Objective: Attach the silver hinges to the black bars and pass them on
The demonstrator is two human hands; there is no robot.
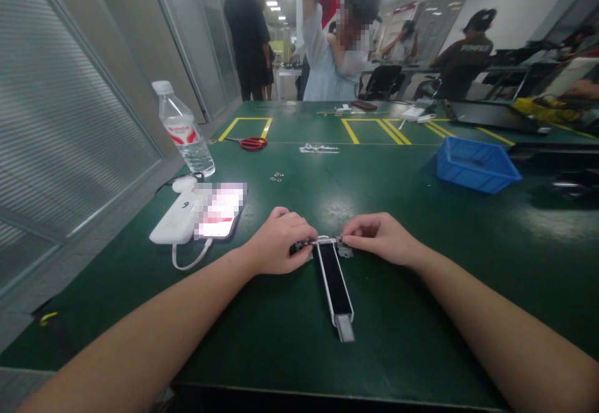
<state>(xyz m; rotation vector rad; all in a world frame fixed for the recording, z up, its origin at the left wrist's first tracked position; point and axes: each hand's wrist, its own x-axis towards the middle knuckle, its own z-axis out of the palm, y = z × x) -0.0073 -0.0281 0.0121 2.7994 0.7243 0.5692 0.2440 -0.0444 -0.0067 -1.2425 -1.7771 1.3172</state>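
Note:
A long black-and-white device [336, 282] with a grey tab at its near end lies on the green table [262, 332]. My left hand [283, 241] is closed round a small dark tool at the device's far left corner; the fingers partly hide it. At the far right corner, the thumb and fingertips of my right hand [378, 237] are pinched at the end of a thin metal piece [327, 240] that runs across the device's far end. A small metal plate [345, 251] lies just beneath those fingertips.
To the left stand a water bottle [187, 135], a white power bank [173, 219] and a cabled phone [222, 210]. Farther back are red scissors [253, 144], small rings [277, 177] and metal strips [319, 149]. A blue bin [476, 165] sits right. People are beyond the table.

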